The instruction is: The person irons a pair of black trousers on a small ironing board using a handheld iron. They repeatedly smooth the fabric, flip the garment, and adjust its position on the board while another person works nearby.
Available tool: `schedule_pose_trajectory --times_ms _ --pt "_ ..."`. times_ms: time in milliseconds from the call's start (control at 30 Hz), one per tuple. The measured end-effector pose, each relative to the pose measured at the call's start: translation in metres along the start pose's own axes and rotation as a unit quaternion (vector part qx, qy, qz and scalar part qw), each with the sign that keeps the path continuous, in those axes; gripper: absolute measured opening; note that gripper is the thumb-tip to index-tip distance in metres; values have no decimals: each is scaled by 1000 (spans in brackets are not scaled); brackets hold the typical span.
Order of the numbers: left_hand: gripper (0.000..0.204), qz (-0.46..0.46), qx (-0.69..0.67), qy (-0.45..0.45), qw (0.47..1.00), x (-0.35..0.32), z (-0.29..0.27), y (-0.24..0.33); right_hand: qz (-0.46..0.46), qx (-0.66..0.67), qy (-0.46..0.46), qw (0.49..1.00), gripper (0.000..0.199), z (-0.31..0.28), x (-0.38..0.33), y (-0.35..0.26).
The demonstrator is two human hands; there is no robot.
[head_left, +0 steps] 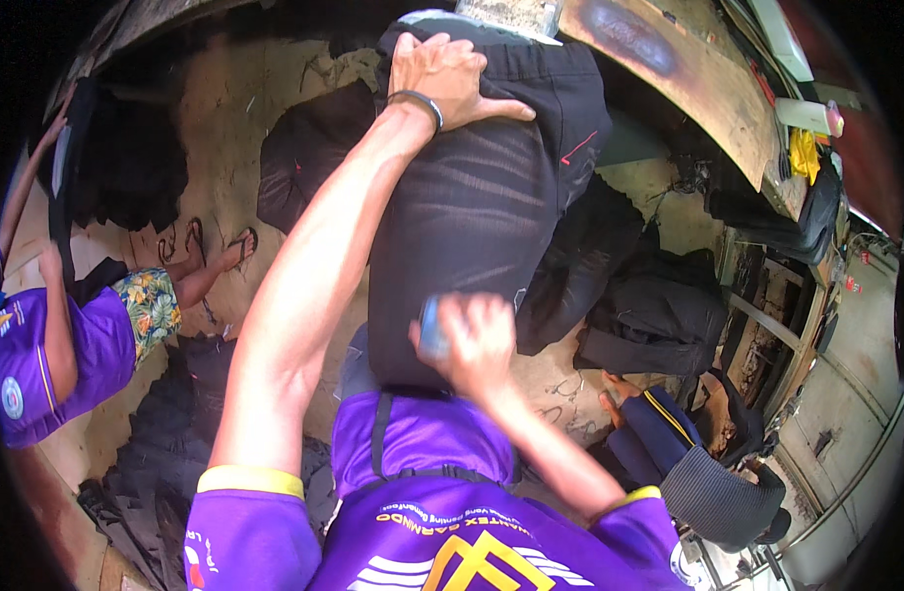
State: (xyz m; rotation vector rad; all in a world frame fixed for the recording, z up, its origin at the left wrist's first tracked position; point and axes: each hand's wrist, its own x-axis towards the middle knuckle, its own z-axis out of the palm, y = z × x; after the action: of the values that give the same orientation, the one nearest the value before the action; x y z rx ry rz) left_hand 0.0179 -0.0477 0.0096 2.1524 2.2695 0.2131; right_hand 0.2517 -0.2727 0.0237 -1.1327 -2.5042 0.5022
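Observation:
A pair of black trousers (462, 207) lies stretched lengthwise in front of me, its lower end against my lap. Pale streaks cross the cloth, and a short red mark shows near its right edge. My left hand (440, 84) presses on the far end by the waistband, thumb stretched out to the right; a dark band circles its wrist. Close to my body, my right hand (480, 345) is closed around a small blue block (433, 330) over the cloth. Motion blurs that hand, and the block's exact kind cannot be made out.
At left, a person in a purple shirt (88, 340) handles dark cloth. A second person in a grey ribbed top (723, 492) sits low at right. Black garments (654, 315) lie in piles around me. A scorched wooden board (619, 39) stands at the far right.

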Motion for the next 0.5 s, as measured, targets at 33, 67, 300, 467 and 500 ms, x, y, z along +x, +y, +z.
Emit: schedule_pose_trajectory --times_ms 33,67,300,467,500 --pt "103 -3 6 -2 1000 -2 -1 1 -25 47 -3 999 47 -9 -15 -16" --pt "103 -6 11 -15 1000 -2 -2 1 -53 75 -43 995 47 -16 -22 -18" --pt "97 1 0 32 999 0 0 1 47 -51 85 994 48 -18 107 54" --pt "97 11 -13 47 999 -3 5 0 44 30 -3 999 51 -18 -23 -20" --pt "97 9 -10 41 999 -2 5 0 13 88 -47 995 52 -22 -37 -25"
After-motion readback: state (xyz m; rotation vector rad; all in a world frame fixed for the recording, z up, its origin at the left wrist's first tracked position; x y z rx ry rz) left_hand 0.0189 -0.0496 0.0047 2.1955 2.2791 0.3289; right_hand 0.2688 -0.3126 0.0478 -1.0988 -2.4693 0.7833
